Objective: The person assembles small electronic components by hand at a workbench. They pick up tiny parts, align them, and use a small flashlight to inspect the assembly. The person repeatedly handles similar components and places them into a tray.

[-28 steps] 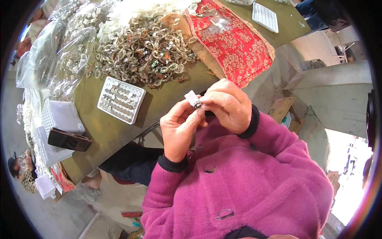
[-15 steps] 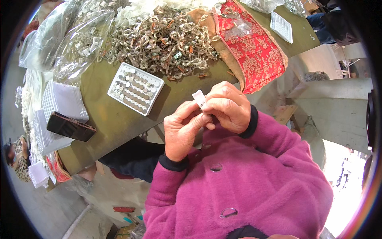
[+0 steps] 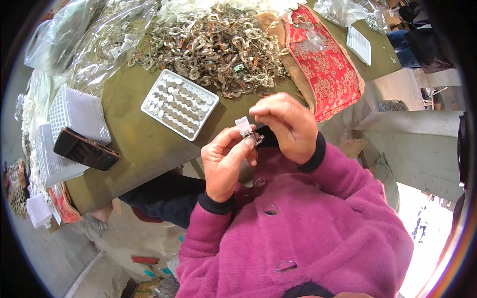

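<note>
My left hand (image 3: 222,161) pinches a small white plastic piece (image 3: 243,126) with what looks like thin wire or metal at its lower end, in front of my chest. To the right of it, my right hand (image 3: 290,126) is raised apart from the piece, its fingers stretched out and nothing visible in them. On the table beyond my left hand sits a white tray (image 3: 208,119) with rows of round silver discs, like button cells. Behind the tray spreads a large heap of coiled, clear wire strings (image 3: 223,49) with small circuit parts among them.
Stacked white grid trays (image 3: 82,116) stand at the left, with a dark phone (image 3: 87,149) leaning on them. Clear plastic bags (image 3: 112,44) lie at the far left. A red flowered cloth (image 3: 325,64) hangs over the table's right edge; another white tray (image 3: 358,45) lies beyond.
My right hand has let go of the white piece and moved up and apart, its fingers straightening. The left hand still holds the piece. The view has shifted slightly.
</note>
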`<state>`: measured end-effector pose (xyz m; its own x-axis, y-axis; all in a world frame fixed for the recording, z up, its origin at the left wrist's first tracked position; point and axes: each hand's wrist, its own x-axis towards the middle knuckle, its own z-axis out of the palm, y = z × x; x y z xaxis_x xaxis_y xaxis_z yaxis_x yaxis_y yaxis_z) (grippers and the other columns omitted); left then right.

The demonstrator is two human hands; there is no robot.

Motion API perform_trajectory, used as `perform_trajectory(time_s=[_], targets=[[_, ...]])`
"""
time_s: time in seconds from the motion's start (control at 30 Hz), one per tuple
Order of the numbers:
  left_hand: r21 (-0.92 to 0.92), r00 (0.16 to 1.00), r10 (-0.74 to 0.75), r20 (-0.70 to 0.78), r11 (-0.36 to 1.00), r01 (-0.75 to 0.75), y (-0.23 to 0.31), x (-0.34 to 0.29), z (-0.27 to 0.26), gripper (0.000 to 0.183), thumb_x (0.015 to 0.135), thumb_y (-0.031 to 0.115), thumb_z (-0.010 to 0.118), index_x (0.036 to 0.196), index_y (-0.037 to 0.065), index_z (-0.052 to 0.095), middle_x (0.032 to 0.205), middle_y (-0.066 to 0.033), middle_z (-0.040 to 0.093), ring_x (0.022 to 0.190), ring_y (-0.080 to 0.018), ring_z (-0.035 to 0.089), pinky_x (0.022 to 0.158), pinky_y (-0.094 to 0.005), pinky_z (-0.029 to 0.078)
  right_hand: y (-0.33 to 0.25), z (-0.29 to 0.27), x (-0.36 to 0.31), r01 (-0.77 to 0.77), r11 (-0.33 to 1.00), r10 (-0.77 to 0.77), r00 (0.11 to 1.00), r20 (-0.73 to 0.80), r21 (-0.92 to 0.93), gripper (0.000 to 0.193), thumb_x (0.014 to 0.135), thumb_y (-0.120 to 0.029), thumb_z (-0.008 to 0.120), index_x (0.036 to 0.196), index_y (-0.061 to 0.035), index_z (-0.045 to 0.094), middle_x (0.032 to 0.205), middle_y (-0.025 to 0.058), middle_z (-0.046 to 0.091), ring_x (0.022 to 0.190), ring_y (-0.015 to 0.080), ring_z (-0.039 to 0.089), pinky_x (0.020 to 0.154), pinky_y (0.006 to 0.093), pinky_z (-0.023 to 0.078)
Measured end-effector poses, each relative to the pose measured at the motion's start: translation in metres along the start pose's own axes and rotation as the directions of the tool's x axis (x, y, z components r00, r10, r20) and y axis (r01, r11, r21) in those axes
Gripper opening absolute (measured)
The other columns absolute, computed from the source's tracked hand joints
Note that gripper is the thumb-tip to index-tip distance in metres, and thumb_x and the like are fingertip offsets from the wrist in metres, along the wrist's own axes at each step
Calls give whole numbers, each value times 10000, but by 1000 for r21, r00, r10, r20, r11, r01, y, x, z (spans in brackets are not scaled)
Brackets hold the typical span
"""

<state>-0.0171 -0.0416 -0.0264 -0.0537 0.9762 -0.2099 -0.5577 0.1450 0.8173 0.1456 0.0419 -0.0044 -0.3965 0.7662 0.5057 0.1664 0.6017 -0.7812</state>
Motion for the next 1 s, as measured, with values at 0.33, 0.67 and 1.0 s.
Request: perform_trajectory(time_s=[0.33,0.67,1.0], targets=[[-122,988,-30,-150,992,12,11,-25,-26,265,943,-38,645,1202,-70,687,978,-133,740,689,-128,635,581,-251,500,26,65,63,291,869,-172,936,306,-401,107,888,-149,732,979,-97,709,905,68,636,786,274,671,674,388,559],[-161,998,11,-69,987,-22,6,-20,-6,380,981,-49,635,1357,-83,587,1141,-154,713,871,-187,707,786,-320,609,-1,9,28,-57,996,66,985,161,-62,61,924,-76,721,901,-22,706,880,90,664,727,214,658,678,323,525],[223,934,348,83,907,-358,-26,-2,34,385,914,-106,718,1289,-55,647,1157,-144,694,910,-208,720,785,-320,626,-17,-36,-39,-681,519,624,715,316,517,124,1011,-110,684,1013,14,687,902,38,723,805,80,664,739,242,541]])
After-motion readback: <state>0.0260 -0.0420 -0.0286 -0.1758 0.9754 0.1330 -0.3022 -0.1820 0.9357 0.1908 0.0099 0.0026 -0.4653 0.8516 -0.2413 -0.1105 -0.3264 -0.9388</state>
